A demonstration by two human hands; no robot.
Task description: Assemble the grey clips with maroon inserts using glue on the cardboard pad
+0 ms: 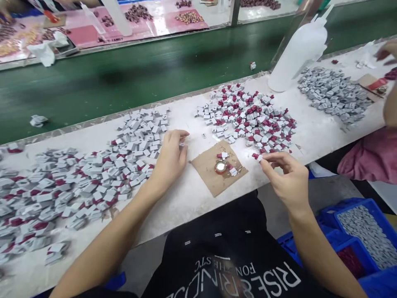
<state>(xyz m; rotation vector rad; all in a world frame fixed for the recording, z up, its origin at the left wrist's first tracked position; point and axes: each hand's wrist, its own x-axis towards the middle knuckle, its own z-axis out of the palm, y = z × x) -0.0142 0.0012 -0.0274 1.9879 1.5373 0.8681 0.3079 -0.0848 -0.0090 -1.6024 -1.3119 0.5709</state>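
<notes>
From my far-off seat, the head camera shows my right hand (287, 178) at 3 o'clock of a brown cardboard square (214, 186), its thumb and forefinger pinched nearly together on a small piece (257, 157), blocky and pale grey at one end, knobbly and maroon at the other. That piece sits just above the white worktop (173, 207), right of the cardboard. At 9 o'clock my left hand (171, 154) hovers with fingers half curled, thumb apart from them; a grey bit shows beside the fingertips, and I cannot tell whether they grip it.

On the cardboard, a small round dish (220, 166) with an orange rim holds something bright and glossy that I cannot identify; two grey-and-maroon pieces lie next to it. At 4 o'clock, below the worktop, one blue bin (383, 219) is loaded with grey pieces and a neighbouring blue bin (361, 248) holds maroon ones. Between 1 and 2 o'clock, a white squeeze bottle (296, 56) stands tilted in my view, its contents hidden by the opaque wall.
</notes>
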